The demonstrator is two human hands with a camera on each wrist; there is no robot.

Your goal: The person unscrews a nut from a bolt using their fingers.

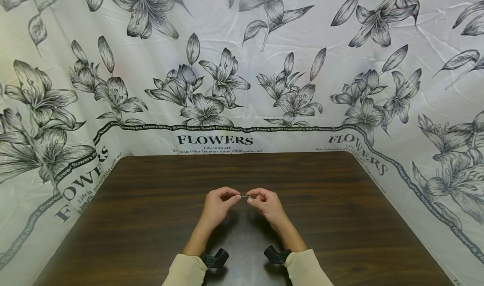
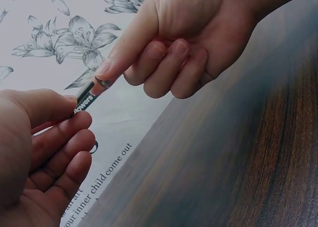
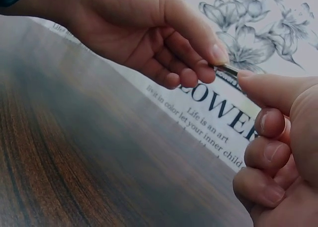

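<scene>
A thin metal bolt (image 1: pixel 243 196) spans the gap between the two hands, held level above the table. Its threads show in the left wrist view, where the bolt (image 2: pixel 85 91) slants up toward the other hand. My left hand (image 1: pixel 217 205) pinches one end between thumb and index finger. At the opposite end, my right hand (image 1: pixel 269 206) pinches with thumb and forefinger around a small metal piece; whether that is a nut or the bolt's head, I cannot tell. In the right wrist view, fingertips cover both ends of the bolt (image 3: pixel 228 69).
Below the hands lies a dark wood-grain table (image 1: pixel 151 227). A white cloth (image 1: pixel 227 38) printed with flowers and lettering hangs behind it and along both sides. Black bands with mounts (image 1: pixel 214 258) are on both wrists, beside cream sleeves.
</scene>
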